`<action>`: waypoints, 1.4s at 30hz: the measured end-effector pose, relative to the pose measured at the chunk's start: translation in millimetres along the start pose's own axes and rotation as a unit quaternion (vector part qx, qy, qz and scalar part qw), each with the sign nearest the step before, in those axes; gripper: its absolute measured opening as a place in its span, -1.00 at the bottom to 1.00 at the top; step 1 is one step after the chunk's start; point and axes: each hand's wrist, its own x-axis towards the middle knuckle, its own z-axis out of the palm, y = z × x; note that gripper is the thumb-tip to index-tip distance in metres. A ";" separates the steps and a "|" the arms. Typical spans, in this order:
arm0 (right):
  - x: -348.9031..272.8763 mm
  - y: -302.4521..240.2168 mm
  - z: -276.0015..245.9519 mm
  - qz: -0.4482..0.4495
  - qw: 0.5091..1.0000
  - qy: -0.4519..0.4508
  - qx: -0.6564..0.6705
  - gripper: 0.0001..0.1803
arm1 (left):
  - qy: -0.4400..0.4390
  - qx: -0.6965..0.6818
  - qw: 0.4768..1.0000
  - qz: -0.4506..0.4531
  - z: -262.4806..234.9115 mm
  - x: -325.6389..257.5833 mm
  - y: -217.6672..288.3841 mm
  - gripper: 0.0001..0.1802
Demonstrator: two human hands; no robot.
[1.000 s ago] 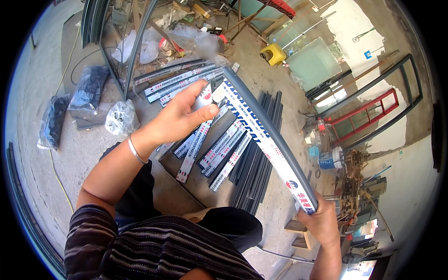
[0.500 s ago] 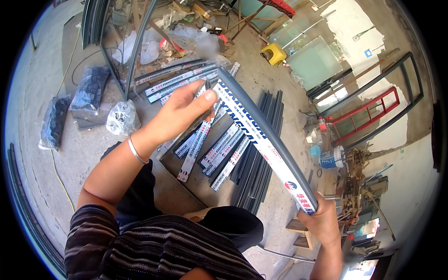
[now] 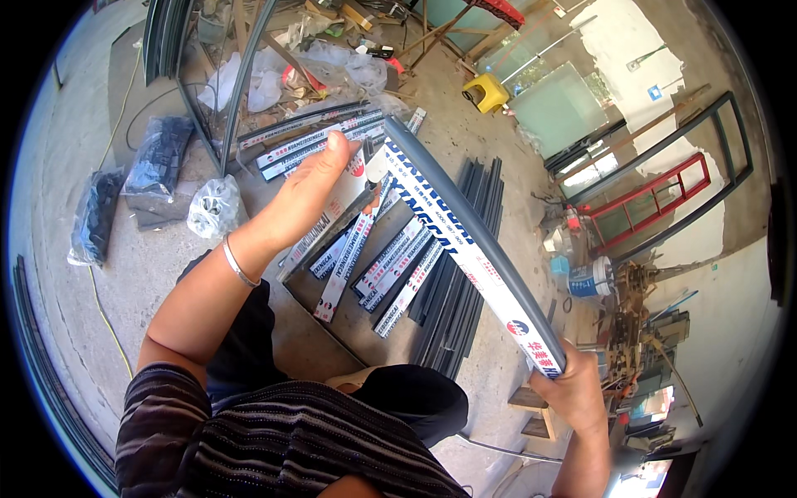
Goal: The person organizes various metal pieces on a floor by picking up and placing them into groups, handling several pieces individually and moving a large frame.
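Your left hand (image 3: 311, 195) is closed on the far end of a long grey profile (image 3: 465, 241) wrapped in white printed film, fingers (image 3: 336, 153) folded over what looks like a loose flap of that film. Your right hand (image 3: 577, 390) grips the near end, low on the right. The profile hangs in the air between your hands, slanting from far left to near right, above the floor (image 3: 490, 149).

Here is where it could go wrong. If the film tears unevenly under your left fingers, it may come away in strips and leave patches stuck on. A sharp pull could also jerk the profile out of your right hand, which seems to hold only the very end; it would then drop onto the other wrapped profiles (image 3: 374, 266) and the bare dark ones (image 3: 452, 290) lying just below, scratching both. The cut ends may be sharp, so a slip along the edge could nick your palm or fingers.

The profile is long, so any swing could reach the clutter on the far right, near the bucket (image 3: 591, 278). Plastic bags (image 3: 214, 206) lie to your left on the floor; loose film dropped there would make footing slippery.
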 end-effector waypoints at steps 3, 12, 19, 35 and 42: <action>0.2 -0.3 -0.5 -0.004 1.000 -0.002 0.000 -0.79 | 0.003 -0.023 1.000 -0.007 1.6 -1.8 2.8 -0.32; 8.9 -6.4 -4.9 0.039 0.997 -0.038 0.048 -0.86 | -0.005 -0.006 0.998 0.064 15.6 -4.1 12.4 -0.58; 9.3 -1.6 -3.9 0.032 0.999 -0.029 0.033 -0.87 | 0.027 0.036 0.996 0.078 16.6 -3.2 4.6 -0.59; 8.9 -6.5 0.4 0.010 1.000 0.000 -0.011 -0.77 | 0.065 0.019 0.995 0.069 22.6 -5.0 9.7 -0.55; 6.4 -9.2 1.8 0.019 1.000 0.009 -0.019 -0.75 | 0.078 0.024 0.993 0.089 26.2 -4.1 6.7 -0.57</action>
